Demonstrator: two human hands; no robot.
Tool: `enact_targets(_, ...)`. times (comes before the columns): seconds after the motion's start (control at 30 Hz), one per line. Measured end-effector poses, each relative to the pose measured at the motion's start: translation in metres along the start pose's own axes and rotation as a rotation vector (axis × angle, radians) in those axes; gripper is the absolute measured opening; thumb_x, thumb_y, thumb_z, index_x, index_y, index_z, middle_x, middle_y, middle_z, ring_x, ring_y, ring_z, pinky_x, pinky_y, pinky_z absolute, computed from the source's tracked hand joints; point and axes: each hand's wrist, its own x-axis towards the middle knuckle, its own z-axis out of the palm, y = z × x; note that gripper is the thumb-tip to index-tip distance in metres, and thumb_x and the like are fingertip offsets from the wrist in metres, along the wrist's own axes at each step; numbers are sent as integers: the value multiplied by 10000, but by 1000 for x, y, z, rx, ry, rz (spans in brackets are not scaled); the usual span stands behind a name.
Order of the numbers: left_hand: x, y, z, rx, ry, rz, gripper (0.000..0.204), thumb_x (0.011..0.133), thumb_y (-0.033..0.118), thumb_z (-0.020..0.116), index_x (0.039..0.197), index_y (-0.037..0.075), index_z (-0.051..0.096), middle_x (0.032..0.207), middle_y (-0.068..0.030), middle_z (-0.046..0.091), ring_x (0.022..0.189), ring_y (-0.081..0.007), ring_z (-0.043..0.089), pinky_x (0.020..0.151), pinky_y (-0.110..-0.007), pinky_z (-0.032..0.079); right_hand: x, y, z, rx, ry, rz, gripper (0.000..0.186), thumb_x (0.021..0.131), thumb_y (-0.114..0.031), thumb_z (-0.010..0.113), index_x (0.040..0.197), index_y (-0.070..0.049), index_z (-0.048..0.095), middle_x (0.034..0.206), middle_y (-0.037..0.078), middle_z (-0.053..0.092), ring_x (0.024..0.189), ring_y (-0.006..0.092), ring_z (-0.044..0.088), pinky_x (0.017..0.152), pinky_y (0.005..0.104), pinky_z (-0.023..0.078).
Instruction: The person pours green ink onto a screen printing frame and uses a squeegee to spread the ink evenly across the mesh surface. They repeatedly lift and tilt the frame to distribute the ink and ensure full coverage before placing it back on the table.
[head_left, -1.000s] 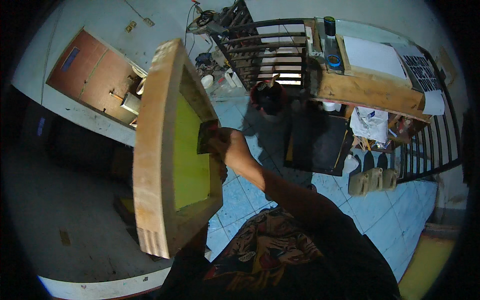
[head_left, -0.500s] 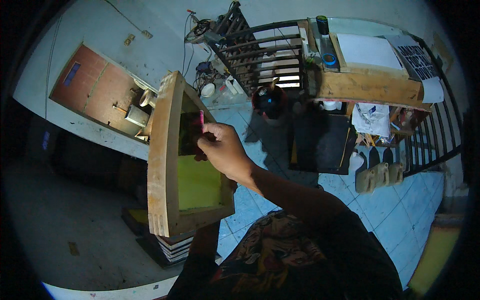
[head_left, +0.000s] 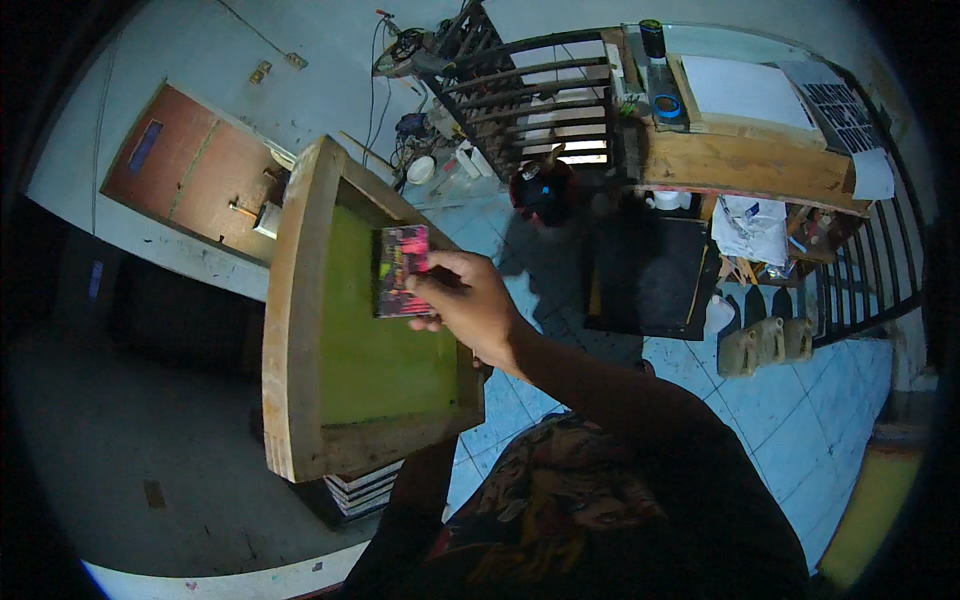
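Observation:
A wooden screen-printing frame (head_left: 298,330) with yellow-green mesh (head_left: 385,380) is held up, tilted, in front of me. My left forearm (head_left: 424,485) rises behind its lower edge. Most of the left hand is hidden there, with only a dark bit of it (head_left: 479,368) at the right side, so it supports the frame from behind. Over the mesh, my right hand (head_left: 468,300) pinches a small flat card (head_left: 396,270) with a dark, pink and green pattern. The card's face is turned toward me; whether it touches the mesh I cannot tell.
Below the frame lies a stack of flat panels (head_left: 365,492). A wooden table (head_left: 750,170) with papers stands at the far right, jugs (head_left: 765,345) on the tiled floor under it. A dark board (head_left: 645,275) and a black-and-red object (head_left: 541,188) are ahead. Slatted railing (head_left: 540,100) stands behind.
The card has turned from edge-on to face me. The frame has swung so more mesh shows, and its near side has shifted left. My right hand has moved slightly right and down.

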Motion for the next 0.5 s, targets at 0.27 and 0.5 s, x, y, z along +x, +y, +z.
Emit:
enact_targets(0.27,0,8,-12,10,32,38,556,965,486,495,1276,25,479,1086,-114,584,982,-250,595,865,-397,518,-11,82,-58,-52,155,170,162,933,-137,591,999,8,624,784,77,658,604,125,648,486,280,514)
enact_targets(0.5,6,21,-16,33,48,63,557,965,490,495,1277,28,485,1092,-113,587,987,-249,595,868,-396,517,-1,119,-61,-370,131,-31,153,887,-105,608,917,43,632,697,99,657,606,141,670,558,295,519)
